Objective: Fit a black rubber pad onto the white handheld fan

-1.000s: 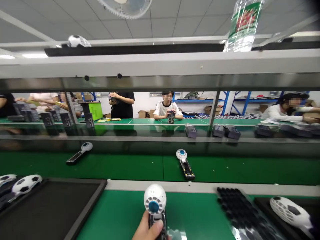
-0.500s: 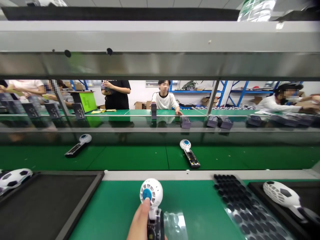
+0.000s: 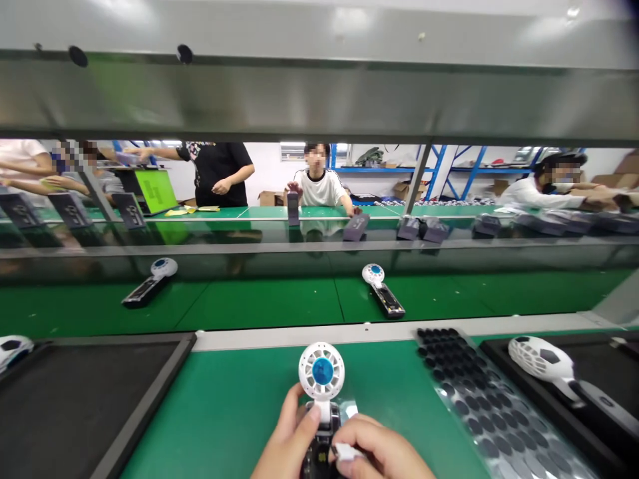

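Observation:
My left hand is wrapped around the black handle of a handheld fan, its thumb on the neck. The fan has a round white head with a blue centre, facing me, and the handle's inner parts are exposed. Close against the handle's right side, my right hand pinches a small white plug. Whether the plug touches the handle I cannot tell. Behind my right fingers, a clear plastic sheet is partly hidden.
A sheet of black round stickers lies at right, beside a black tray holding a football-patterned fan. Another black tray is at left. Two open-handled fans lie on the green conveyor. Co-workers sit or stand beyond.
My right hand has come into view with the white plug. The fan head has turned to face me and shifted slightly right and up; my left thumb moved from its centre to the neck.

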Motion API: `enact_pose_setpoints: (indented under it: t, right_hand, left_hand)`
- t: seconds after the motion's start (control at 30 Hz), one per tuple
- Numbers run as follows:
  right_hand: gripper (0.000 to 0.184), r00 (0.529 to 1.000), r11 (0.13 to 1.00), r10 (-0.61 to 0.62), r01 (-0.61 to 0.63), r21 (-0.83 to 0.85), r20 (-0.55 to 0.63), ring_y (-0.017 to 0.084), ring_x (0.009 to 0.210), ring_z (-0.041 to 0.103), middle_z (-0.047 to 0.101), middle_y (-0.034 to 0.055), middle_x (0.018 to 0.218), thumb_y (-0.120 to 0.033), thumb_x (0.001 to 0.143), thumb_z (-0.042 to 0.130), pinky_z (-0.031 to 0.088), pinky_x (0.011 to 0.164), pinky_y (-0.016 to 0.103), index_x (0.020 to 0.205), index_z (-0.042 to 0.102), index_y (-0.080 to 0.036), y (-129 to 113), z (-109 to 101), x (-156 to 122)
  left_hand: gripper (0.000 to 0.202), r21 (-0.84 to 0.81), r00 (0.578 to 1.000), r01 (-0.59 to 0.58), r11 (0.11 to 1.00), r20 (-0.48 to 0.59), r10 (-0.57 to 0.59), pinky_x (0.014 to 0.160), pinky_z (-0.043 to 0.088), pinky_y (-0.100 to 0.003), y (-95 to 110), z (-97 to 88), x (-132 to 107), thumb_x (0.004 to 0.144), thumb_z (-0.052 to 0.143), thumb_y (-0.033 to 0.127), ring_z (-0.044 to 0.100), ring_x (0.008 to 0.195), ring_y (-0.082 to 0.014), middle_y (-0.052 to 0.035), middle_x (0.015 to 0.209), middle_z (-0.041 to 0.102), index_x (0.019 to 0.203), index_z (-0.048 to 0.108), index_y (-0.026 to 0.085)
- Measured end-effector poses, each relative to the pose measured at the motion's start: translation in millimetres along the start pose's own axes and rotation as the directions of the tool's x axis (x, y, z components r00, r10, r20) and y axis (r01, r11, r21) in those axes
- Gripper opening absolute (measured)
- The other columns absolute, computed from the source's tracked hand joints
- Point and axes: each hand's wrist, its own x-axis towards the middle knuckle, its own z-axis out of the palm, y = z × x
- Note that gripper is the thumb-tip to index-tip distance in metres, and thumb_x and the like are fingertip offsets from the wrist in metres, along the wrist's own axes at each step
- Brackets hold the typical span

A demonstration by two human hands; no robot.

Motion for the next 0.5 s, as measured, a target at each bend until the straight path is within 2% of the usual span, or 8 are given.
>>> enact_pose_setpoints:
  t: [0.1,0.17,0.33,0.5]
  right_hand:
    - [0.022,0.996,0.993,-0.067,0.061,-0.105,-0.061,0.015,0.076,0.057,0.060,0.0026,0.080,-0.008,0.074,0.048,0.042,0.067,0.021,0.080,0.065,-0.020,-5,2,-2]
    - [0.030,0.991,0.986,-0.115,0.106,-0.127,-0.070,0.014,0.080,0.057,0.061,0.0032,0.086,-0.003,0.075,0.044,0.043,0.071,0.021,0.084,0.065,-0.022,-7,4,-3]
    - [0.039,0.991,0.970,-0.114,0.096,-0.225,-0.071,0.015,0.082,0.057,0.061,0.0026,0.090,0.004,0.073,0.041,0.045,0.072,0.023,0.088,0.064,-0.024,-9,5,-6]
    - [0.024,0.993,0.941,-0.065,0.026,-0.338,-0.103,0.017,0.077,0.056,0.061,0.0009,0.083,0.000,0.075,0.050,0.044,0.067,0.025,0.084,0.059,-0.021,-14,3,-7]
  left_hand:
    - [0.048,-0.172,0.995,0.064,0.983,0.090,-0.049,0.088,0.037,-0.034,-6,2.4,-2,0.055,0.075,0.036,0.057,0.099,-0.0249,-0.0036,0.092,0.071,0.098,0.058,0.022]
    - [0.039,-0.222,0.990,0.084,0.971,0.127,-0.056,0.092,0.035,-0.035,-8,4.4,-4,0.055,0.076,0.030,0.053,0.106,-0.0257,-0.0029,0.097,0.070,0.092,0.064,0.023]
    - [0.038,-0.172,0.996,0.074,0.982,0.069,-0.063,0.098,0.031,-0.038,-9,4.9,-6,0.058,0.074,0.028,0.049,0.112,-0.0269,-0.0046,0.108,0.065,0.095,0.066,0.023]
    - [0.052,-0.048,0.996,0.037,0.998,0.078,-0.033,0.099,0.030,-0.043,-13,0.0,-2,0.059,0.072,0.037,0.046,0.113,-0.0313,-0.0100,0.111,0.063,0.106,0.061,0.020]
